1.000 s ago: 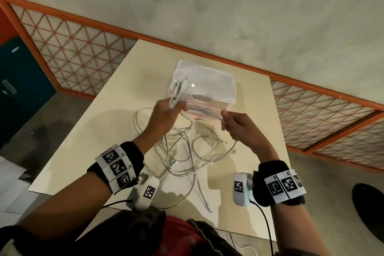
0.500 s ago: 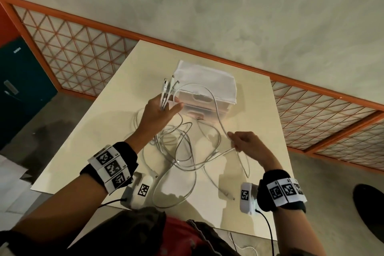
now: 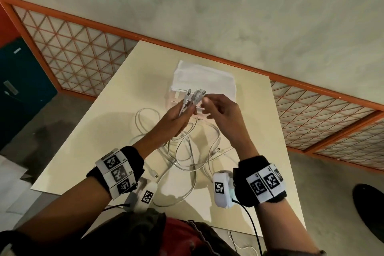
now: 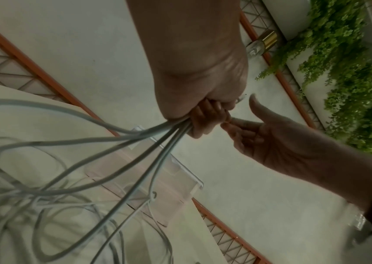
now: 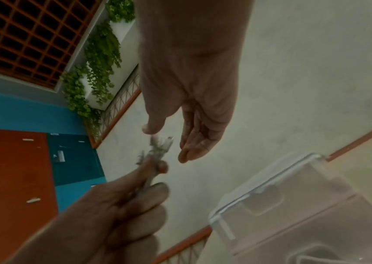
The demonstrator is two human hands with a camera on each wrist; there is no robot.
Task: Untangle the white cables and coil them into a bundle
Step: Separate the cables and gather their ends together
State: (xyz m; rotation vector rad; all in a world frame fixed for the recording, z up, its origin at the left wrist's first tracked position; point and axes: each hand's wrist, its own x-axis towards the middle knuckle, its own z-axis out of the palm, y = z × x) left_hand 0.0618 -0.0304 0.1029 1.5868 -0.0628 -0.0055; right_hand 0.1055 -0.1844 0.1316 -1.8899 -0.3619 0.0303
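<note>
Nearest the person, loose loops of the white cables (image 3: 188, 158) lie tangled on the cream tabletop (image 3: 99, 151), between the two wrists, with a few free plugs resting on the surface. From that heap several strands rise together into the left hand (image 3: 176, 118), whose grip is curled tight round them; the gathered connector ends (image 3: 194, 95) stick up out of the fist. Half a second ago the right hand (image 3: 223, 116) was low at the right of the heap, pinching one strand; now it has let that strand go and come up just beside the connector ends, its grip spread, thumb and fingers apart, holding nothing. Whether a fingertip touches the plugs cannot be told. The left hand has risen a little too. Beyond both hands the clear plastic box (image 3: 207, 81) stands on the tabletop as before, near its far edge
</note>
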